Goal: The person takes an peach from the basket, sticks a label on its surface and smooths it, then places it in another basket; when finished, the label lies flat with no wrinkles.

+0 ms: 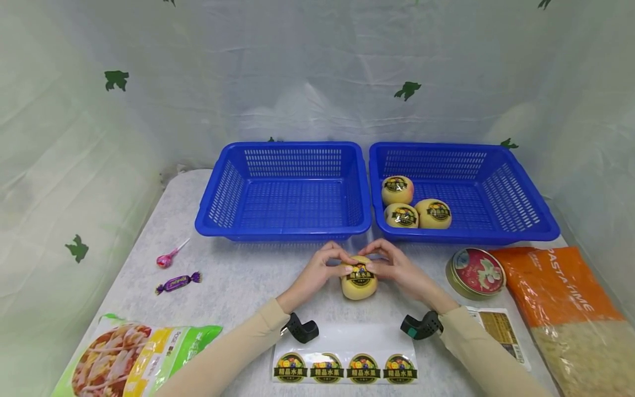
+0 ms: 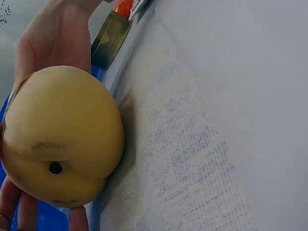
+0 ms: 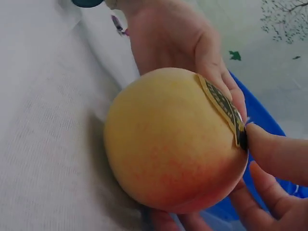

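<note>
Both hands hold a yellow peach [image 1: 358, 292] low over the table at its middle, in front of the baskets. On the peach's top lies a dark oval fruit sticker [image 1: 360, 277] with a gold edge. My left hand [image 1: 324, 266] grips from the left and my right hand [image 1: 401, 271] from the right, thumbs on the sticker and other fingers curled round the far side. In the right wrist view, the sticker [image 3: 222, 108] curves along the peach's side, a right-hand fingertip at its end. The left wrist view shows the peach's dark stem hollow [image 2: 56, 167].
A sticker sheet [image 1: 344, 336] lies between the forearms. Three stickered peaches [image 1: 434, 215] sit in the right blue basket [image 1: 476, 238]; beside it stands the left basket [image 1: 292, 231]. Around lie a round tin [image 1: 477, 273], pasta bag [image 1: 570, 292], lollipop [image 1: 165, 260], wrapped candy [image 1: 178, 283] and food bag [image 1: 144, 353].
</note>
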`<state>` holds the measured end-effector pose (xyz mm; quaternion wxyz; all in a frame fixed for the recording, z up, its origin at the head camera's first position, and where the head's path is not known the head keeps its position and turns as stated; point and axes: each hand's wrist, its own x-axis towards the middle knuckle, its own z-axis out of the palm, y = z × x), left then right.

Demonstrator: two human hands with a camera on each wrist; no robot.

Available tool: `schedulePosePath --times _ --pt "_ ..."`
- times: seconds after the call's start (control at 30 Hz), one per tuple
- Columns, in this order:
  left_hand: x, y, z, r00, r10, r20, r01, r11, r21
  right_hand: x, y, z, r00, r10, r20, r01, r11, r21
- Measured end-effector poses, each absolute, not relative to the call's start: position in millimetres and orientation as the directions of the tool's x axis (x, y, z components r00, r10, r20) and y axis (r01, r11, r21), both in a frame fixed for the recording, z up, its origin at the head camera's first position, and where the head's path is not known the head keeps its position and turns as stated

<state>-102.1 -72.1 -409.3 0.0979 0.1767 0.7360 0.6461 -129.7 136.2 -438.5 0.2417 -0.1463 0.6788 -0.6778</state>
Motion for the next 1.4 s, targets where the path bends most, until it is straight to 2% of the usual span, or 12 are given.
schedulePosePath --times 0.1,0.27,0.43,0.57,0.77,0.93,1.17,1.4 --pt "-102.9 -71.2 -409.2 -0.923 0.379 0.073 0.122 0.108 0.987 -130.5 140.5 -439.1 -0.82 -0.561 -0.11 0.124 0.013 -0.992" --pt "-102.5 -70.2 -408.4 -0.922 0.38 0.074 0.13 0.125 0.984 -130.2 143.1 -439.6 -0.805 -0.591 -0.046 0.031 0.035 -0.999" --pt "-102.1 -71.3 -420.4 -0.904 0.417 0.092 0.199 0.22 0.955 -128.9 146.6 -439.0 -0.765 -0.641 -0.058 0.013 0.074 -0.997" --pt "-104.5 -70.2 -436.5 -0.891 0.447 0.077 0.238 0.316 0.918 -127.3 146.8 -439.9 -0.761 -0.648 -0.025 -0.024 0.066 -0.998" --pt "-101.2 -64.1 -439.6 -0.911 0.399 0.106 0.267 0.372 0.889 -122.5 145.0 -439.2 -0.746 -0.666 0.004 -0.048 0.047 -0.998" --pt "-99.8 -60.6 -441.1 -0.918 0.381 0.112 0.267 0.383 0.884 -118.3 141.4 -438.1 -0.768 -0.641 -0.001 -0.035 0.043 -0.998" --pt "-100.1 -67.1 -439.9 -0.9 0.433 0.055 0.233 0.369 0.9 -116.0 138.3 -435.8 -0.799 -0.601 -0.021 -0.041 0.09 -0.995" --pt "-102.3 -65.2 -440.2 -0.886 0.443 0.135 0.317 0.369 0.874 -118.5 144.0 -440.9 -0.814 -0.581 -0.016 -0.035 0.077 -0.996"
